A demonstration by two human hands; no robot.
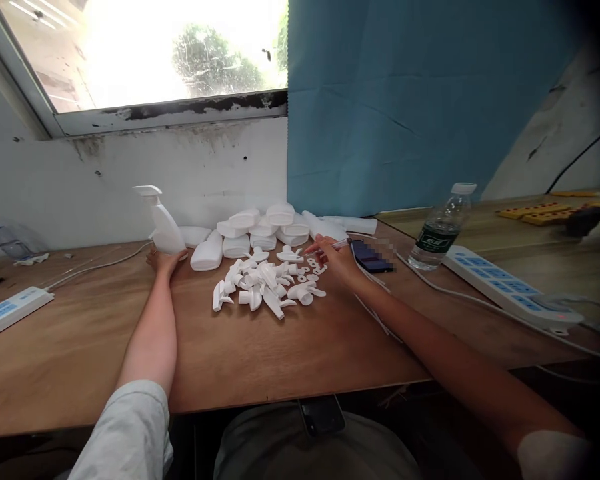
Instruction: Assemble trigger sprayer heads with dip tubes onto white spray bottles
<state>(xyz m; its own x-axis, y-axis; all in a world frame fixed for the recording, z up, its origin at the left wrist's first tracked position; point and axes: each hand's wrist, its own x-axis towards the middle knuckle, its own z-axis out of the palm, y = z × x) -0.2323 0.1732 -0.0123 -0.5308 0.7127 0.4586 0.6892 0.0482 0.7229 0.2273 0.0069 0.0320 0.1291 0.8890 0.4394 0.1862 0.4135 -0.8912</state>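
A white spray bottle (168,228) with its trigger head on top stands on the brown table at the left, tilted a little. My left hand (166,260) is wrapped around its base. At the right of a heap of loose white trigger spray heads (263,277), my right hand (334,257) is closed on a thin, pale, stick-like tube (339,244). Small white rings (314,268) lie just left of that hand. Behind the heap, several white bottles (237,245) without heads lie stacked on their sides against the wall.
A water bottle (439,230) and a power strip (510,287) stand at the right, with a cable running along the table. Beside my right hand lies a dark phone-like object (373,256). Another power strip (17,308) is at the left. A phone (323,415) rests on my lap.
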